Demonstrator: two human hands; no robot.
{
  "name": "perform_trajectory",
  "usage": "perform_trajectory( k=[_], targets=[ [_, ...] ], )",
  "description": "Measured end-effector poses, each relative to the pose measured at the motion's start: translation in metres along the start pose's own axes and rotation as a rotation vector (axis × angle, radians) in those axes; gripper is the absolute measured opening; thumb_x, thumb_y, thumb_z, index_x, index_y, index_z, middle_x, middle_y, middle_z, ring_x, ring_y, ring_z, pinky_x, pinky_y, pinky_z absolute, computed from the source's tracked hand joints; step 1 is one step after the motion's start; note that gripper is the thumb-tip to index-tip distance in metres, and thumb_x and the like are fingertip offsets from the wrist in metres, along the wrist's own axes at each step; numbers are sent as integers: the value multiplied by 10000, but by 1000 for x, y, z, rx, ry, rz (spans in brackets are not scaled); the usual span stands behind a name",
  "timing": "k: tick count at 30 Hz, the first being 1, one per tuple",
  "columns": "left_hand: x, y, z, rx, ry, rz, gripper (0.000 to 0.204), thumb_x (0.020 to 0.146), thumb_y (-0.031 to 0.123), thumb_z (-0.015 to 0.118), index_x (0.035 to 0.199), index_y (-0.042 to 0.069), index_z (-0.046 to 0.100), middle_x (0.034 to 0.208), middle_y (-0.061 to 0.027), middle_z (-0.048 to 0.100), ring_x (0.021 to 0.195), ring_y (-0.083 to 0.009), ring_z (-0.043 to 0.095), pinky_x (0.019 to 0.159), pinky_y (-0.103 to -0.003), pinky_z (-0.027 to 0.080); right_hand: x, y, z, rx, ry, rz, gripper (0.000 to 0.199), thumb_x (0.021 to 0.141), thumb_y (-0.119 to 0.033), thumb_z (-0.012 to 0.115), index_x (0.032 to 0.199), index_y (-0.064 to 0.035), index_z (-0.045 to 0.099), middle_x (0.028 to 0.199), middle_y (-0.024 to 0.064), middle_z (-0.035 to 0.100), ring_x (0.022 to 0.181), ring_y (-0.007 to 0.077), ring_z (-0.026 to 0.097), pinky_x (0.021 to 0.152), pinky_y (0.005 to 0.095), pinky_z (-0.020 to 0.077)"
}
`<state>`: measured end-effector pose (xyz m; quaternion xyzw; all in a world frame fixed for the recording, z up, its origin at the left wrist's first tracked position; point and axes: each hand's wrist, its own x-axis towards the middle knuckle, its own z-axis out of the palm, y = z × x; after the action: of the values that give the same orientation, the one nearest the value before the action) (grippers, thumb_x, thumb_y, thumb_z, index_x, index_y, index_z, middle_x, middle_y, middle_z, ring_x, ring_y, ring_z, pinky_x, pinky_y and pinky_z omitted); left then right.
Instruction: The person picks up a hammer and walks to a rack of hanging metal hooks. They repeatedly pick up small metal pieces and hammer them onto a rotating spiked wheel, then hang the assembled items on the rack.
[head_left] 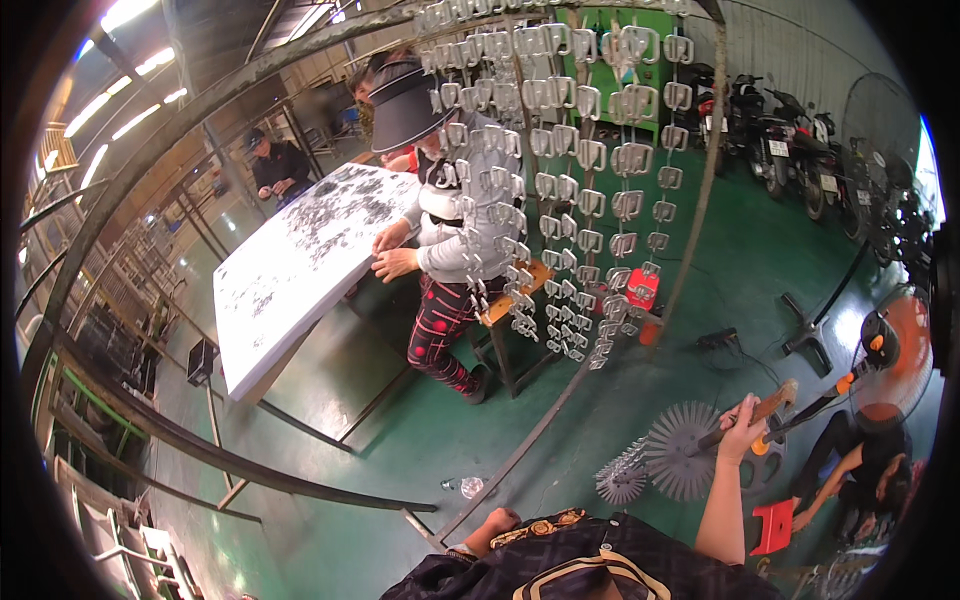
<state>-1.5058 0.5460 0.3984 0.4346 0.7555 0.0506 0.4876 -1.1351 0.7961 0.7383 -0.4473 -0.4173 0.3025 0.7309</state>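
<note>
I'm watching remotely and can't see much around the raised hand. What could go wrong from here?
The right hand grips a wooden-handled tool beside a spiked metal disc; a slip could bring the fingers onto the spikes. A person crouching on the floor is close behind that tool and might be struck. The hanging metal clips dangle nearby and could snag a swing. The left hand is out of view.

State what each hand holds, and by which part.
The right hand is closed around the brown handle of a long tool, near its upper end. The left hand does not show in the picture, so its grip cannot be told.
</note>
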Motion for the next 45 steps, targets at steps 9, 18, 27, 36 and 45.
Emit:
perform_trajectory(
  k=[9,18,27,36,45],
  targets=[
    [6,85,-53,-84,135,217,257,730,284,646,880,78,675,763,-125,660,747,-216,647,695,-330,494,-2,0,-1,29,18,14,229,884,-202,529,745,-50,431,504,-10,394,381,54,385,396,197,334],
    [-141,373,-224,-144,581,1088,101,730,45,646,826,14,652,764,-111,638,701,-204,620,639,-294,485,0,-5,-7,29,-46,28,242,875,-213,540,730,-54,431,519,-8,407,390,58,399,395,199,339],
    [-279,575,-359,-213,1483,1598,134,689,46,697,799,9,629,676,-26,573,558,-76,480,518,-208,387,5,-7,-15,45,-47,42,240,877,-203,539,725,-47,439,517,-3,430,401,59,421,389,192,325],
    [-297,664,-418,-6,2046,1246,424,614,342,753,811,3,592,738,-94,544,746,-291,541,691,-389,431,14,-1,-28,90,-72,66,223,873,-179,541,724,-49,438,508,3,444,407,59,427,378,195,312],
    [-292,680,-439,191,2253,1153,276,666,270,653,723,1,630,706,-171,620,704,-351,601,685,-433,482,18,-4,-36,135,-113,105,212,872,-175,538,733,-54,433,526,-3,427,409,62,428,381,195,324]
  ],
)
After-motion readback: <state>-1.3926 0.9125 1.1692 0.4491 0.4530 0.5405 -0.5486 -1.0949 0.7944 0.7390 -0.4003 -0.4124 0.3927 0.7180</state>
